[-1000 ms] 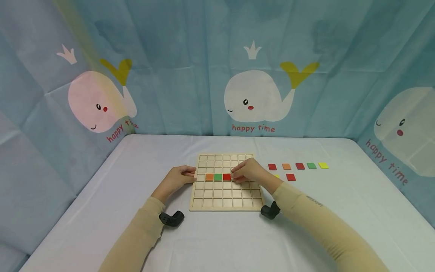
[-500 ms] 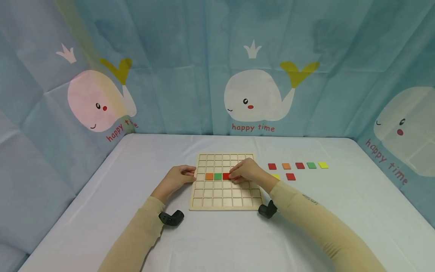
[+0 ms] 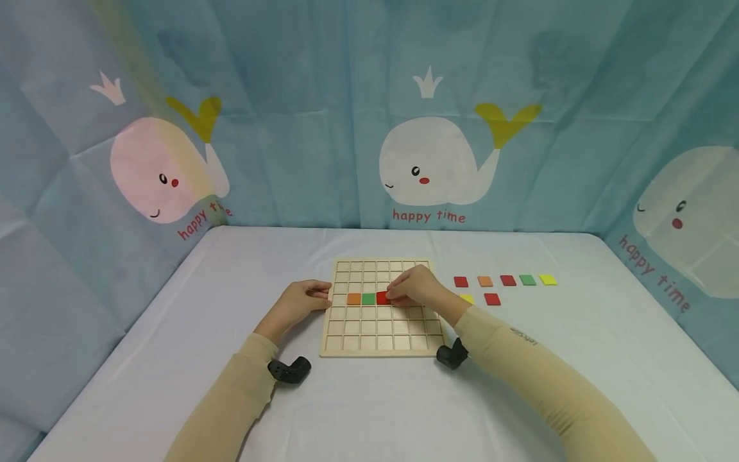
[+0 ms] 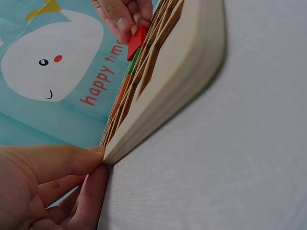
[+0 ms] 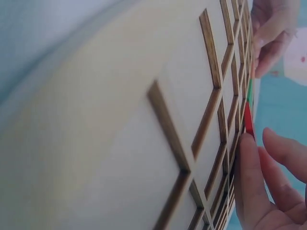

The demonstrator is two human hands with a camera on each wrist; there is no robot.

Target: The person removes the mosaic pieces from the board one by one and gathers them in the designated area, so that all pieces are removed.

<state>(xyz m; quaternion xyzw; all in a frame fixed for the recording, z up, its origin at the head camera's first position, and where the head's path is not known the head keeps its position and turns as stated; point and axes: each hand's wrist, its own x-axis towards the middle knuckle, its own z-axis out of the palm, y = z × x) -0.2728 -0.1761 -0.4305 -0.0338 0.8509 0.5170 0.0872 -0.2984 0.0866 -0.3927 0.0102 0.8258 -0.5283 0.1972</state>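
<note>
A pale wooden grid board (image 3: 377, 353) lies on the table, an orange tile (image 3: 354, 299) and a green tile (image 3: 368, 299) set side by side in one of its rows. My left hand (image 3: 296, 307) holds the board's left edge between thumb and fingers; the left wrist view shows the thumb (image 4: 72, 159) right at that edge. Over the board, my right hand (image 3: 420, 287) pinches the right side of a red tile (image 3: 382, 298) beside the green one. In the left wrist view the red tile (image 4: 137, 42) sits tilted, raised above its neighbours.
Right of the board lie loose tiles: a back row with a red tile (image 3: 460, 282), an orange tile (image 3: 485, 281), another red, a green and a yellow tile (image 3: 548, 280). Nearer are a partly hidden yellow tile (image 3: 466, 299) and a red tile (image 3: 492, 299). A whale-print curtain (image 3: 288, 160) surrounds the table.
My right hand has shifted slightly left onto the red tile, whose right side has tipped up. The left hand stays at the board's edge.
</note>
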